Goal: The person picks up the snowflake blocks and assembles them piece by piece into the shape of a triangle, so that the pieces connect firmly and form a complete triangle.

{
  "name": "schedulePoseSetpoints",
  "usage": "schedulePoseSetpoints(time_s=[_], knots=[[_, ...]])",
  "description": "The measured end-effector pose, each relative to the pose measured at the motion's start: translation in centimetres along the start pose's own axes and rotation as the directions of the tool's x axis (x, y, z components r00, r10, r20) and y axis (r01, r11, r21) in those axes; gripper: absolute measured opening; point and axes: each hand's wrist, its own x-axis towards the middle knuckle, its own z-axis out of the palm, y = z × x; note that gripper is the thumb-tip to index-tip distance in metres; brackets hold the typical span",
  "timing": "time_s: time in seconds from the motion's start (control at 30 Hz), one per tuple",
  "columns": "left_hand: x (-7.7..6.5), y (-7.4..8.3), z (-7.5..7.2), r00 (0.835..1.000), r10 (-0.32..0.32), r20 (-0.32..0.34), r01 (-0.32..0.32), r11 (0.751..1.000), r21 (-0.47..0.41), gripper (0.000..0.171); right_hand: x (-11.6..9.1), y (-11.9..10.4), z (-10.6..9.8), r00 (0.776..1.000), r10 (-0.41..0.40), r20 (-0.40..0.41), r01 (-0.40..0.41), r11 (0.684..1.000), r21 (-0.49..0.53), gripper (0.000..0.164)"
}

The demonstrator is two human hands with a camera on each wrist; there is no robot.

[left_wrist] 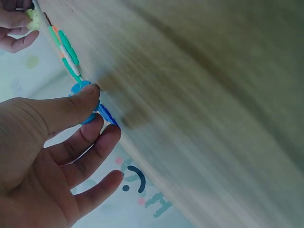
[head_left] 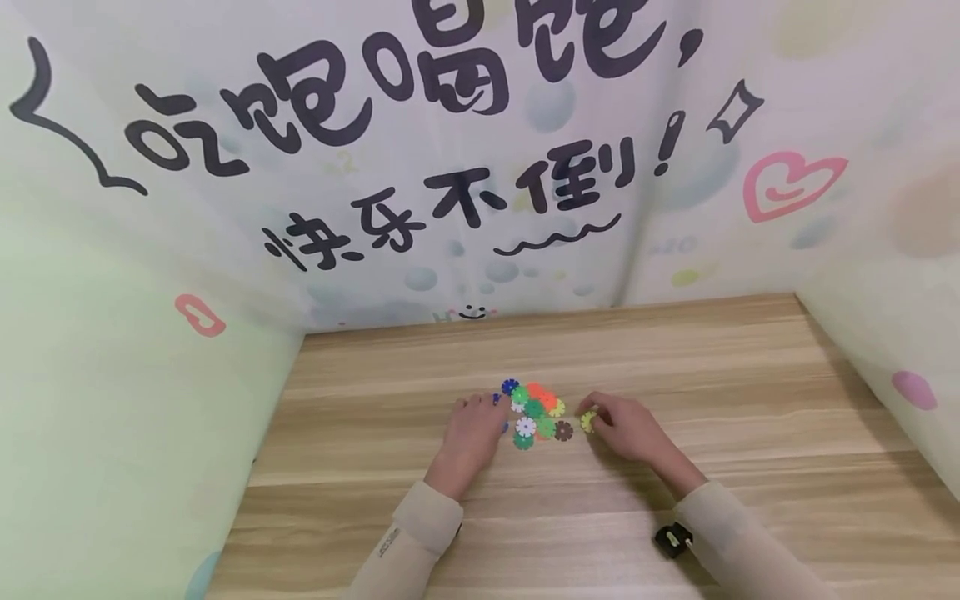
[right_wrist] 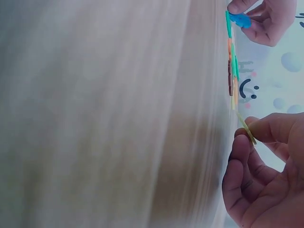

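- Pale walls (head_left: 97, 392), printed with dark Chinese lettering (head_left: 468, 196), hearts and bubbles, enclosed a wood-grain tabletop (head_left: 555, 517).
- Between the two hands lay a loose, overlapping cluster of thin notched discs (head_left: 534, 408) in green, white, orange, brown, yellow and blue, probably gathered there to be within reach of both sides.
- At the cluster's left edge, the left hand (head_left: 471, 429) held a blue disc (right_wrist: 241, 20) in a narrow pinch, thumb against fingers, the other fingers spread.
- At its right, the right hand (head_left: 626, 425) pinched a yellow disc (head_left: 588, 421) between thumb and fingertips, just beside but apart from the brown disc (head_left: 563, 431).
- That yellow disc stood tilted, part of it projecting beyond the fingertips toward the cluster; pieces so flat seemed to suit a fingertip hold better than a full grasp.
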Motion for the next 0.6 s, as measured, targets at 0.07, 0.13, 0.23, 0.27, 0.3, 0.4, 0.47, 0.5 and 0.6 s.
schedulePoseSetpoints(time_s=[0.07, 0.13, 0.23, 0.27, 0.3, 0.4, 0.47, 0.5, 0.6], knots=[[0.0, 0.1, 0.0, 1.0, -0.001, 0.005, 0.001, 1.0, 0.002, 0.037, -0.1, 0.1, -0.1, 1.0, 0.011, -0.006, -0.011, 1.0, 0.018, 0.021], [-0.2, 0.1, 0.0, 1.0, -0.004, 0.013, 0.004, 1.0, 0.002, 0.035, -0.3, 0.1, -0.1, 1.0, 0.027, -0.013, -0.026, 0.999, 0.04, 0.02], [-0.5, 0.2, 0.0, 1.0, -0.011, 0.027, 0.011, 1.0, -0.003, 0.036, -0.7, 0.1, 0.0, 0.999, 0.048, -0.026, -0.045, 0.996, 0.081, 0.018], [-0.5, 0.3, 0.0, 0.999, -0.012, 0.029, 0.012, 1.0, -0.006, 0.036, -0.8, 0.0, 0.0, 0.998, 0.049, -0.028, -0.047, 0.995, 0.094, 0.018], [-0.6, 0.3, -0.1, 0.999, -0.013, 0.029, 0.014, 1.0, -0.009, 0.036, -1.0, 0.0, -0.1, 0.998, 0.053, -0.03, -0.049, 0.993, 0.106, 0.018], [-0.7, 0.3, -0.4, 1.0, -0.021, 0.024, 0.021, 1.0, -0.023, 0.037, -1.2, -0.2, -0.4, 0.997, 0.066, -0.033, -0.06, 0.988, 0.143, 0.022], [-0.7, 0.3, -0.7, 1.0, -0.023, 0.008, 0.024, 0.999, -0.038, 0.036, -1.3, -0.4, -0.7, 0.998, 0.055, -0.042, -0.048, 0.987, 0.154, 0.026], [-0.7, 0.3, -0.8, 1.0, -0.022, -0.004, 0.022, 0.999, -0.045, 0.035, -1.3, -0.5, -0.9, 0.998, 0.048, -0.05, -0.039, 0.987, 0.159, 0.027], [-0.5, 0.3, -1.3, 0.999, -0.007, -0.051, 0.003, 0.997, -0.073, 0.031, -1.2, -0.9, -1.3, 0.996, 0.014, -0.087, 0.001, 0.986, 0.166, 0.03]])
